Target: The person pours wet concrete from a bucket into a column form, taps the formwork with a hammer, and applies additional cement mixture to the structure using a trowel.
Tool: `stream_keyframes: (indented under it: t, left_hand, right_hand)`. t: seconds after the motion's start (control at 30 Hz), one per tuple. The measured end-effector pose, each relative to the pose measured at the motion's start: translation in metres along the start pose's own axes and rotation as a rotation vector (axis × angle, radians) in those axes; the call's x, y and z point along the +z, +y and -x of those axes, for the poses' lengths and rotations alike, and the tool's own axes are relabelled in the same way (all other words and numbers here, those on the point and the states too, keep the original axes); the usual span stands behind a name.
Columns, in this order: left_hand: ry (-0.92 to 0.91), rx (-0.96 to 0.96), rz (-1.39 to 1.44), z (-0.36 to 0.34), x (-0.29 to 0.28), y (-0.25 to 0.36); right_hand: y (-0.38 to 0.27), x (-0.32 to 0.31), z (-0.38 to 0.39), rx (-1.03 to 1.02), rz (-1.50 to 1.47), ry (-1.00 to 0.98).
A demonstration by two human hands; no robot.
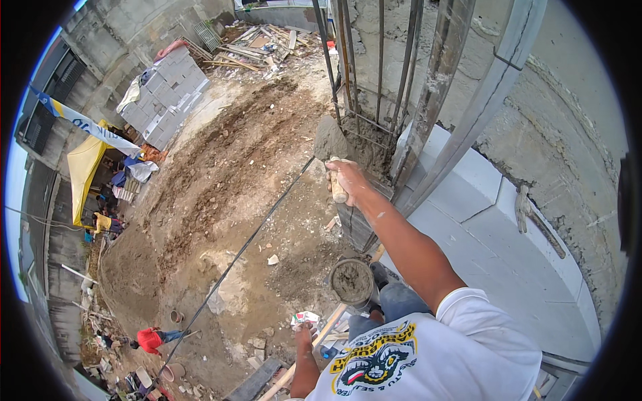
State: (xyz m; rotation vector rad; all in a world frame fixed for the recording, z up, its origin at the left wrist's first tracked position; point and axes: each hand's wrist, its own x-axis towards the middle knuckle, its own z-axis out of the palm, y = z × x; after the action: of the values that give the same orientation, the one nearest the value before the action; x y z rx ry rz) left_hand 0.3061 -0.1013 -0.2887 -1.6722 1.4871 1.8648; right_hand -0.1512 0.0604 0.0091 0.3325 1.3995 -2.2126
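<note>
The trowel (332,148) sits high in the middle of the view, its grey blade heaped with wet mortar. Its long axis runs from the pale wooden handle at lower right up and slightly left to the blade, so the blade end points up and away from the person, toward the foot of the rebar cage (374,73). The right hand (348,177) is closed in a fist around the handle, the forearm reaching in from the lower right. The blade is just beside the lower bars of the cage, near the mortar-filled gap at the column base; whether it touches them cannot be told.

Right of the cage lies the top of a pale block wall (495,234), with a hammer-like tool (535,220) resting on it. Below the arm, a round bucket of mortar (352,282) stands near the person's knees. The left hand (306,334) is low in the picture, resting on a wooden plank (321,341); its fingers appear curled over the wood, though the grip is not clear. A taut dark cable (247,244) slants across the dirt yard far below, where a stack of grey blocks (167,93) stands.
</note>
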Motion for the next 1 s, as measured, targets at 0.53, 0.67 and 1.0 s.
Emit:
stream_keyframes:
  t: [0.53,0.67,1.0]
  left_hand:
    - [-0.021,-0.158,0.040,0.044,-0.027,-0.065]
    - [0.079,-0.161,0.139,0.055,-0.022,-0.068]
    - [0.185,-0.174,0.180,0.061,0.008,-0.025]
  right_hand:
    - [0.009,0.109,-0.177,-0.104,-0.316,0.526]
    - [0.042,0.123,-0.169,-0.151,-0.257,0.581]
    - [0.092,0.138,-0.104,-0.159,-0.305,0.412]
